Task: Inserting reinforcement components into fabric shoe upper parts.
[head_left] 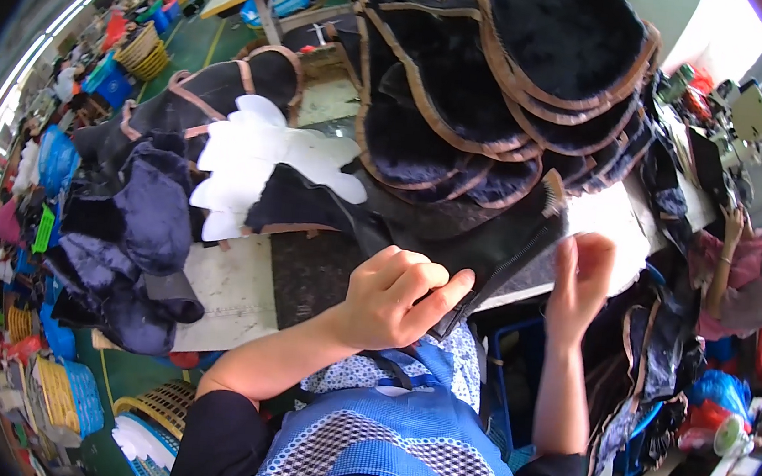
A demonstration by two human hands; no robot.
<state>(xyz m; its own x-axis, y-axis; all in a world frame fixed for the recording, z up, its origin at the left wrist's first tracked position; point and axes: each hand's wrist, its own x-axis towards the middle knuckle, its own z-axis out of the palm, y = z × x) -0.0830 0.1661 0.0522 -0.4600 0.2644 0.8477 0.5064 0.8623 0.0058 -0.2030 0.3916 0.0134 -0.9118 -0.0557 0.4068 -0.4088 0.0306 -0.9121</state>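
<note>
My left hand [398, 299] is closed on a black boot upper [454, 245], its fingers bent over the near end. A dark zipper [519, 256] runs up the upper's right side to a frayed, pale brown edge at the far end. Just right of that zipper, my right hand [581, 280] is raised, thumb and curled fingers apart; I see nothing in it. The upper's left part, dark and fuzzy with a brown border, lies against a stack of white scalloped pieces [270, 149].
Fur-lined black pieces with brown edging [516, 77] are piled at the table's far side. Dark plush pieces [150, 207] lie at left. A blue crate [517, 352] stands below the table edge. Another person [744, 273] sits at right by machines. Baskets [142, 54] line the left.
</note>
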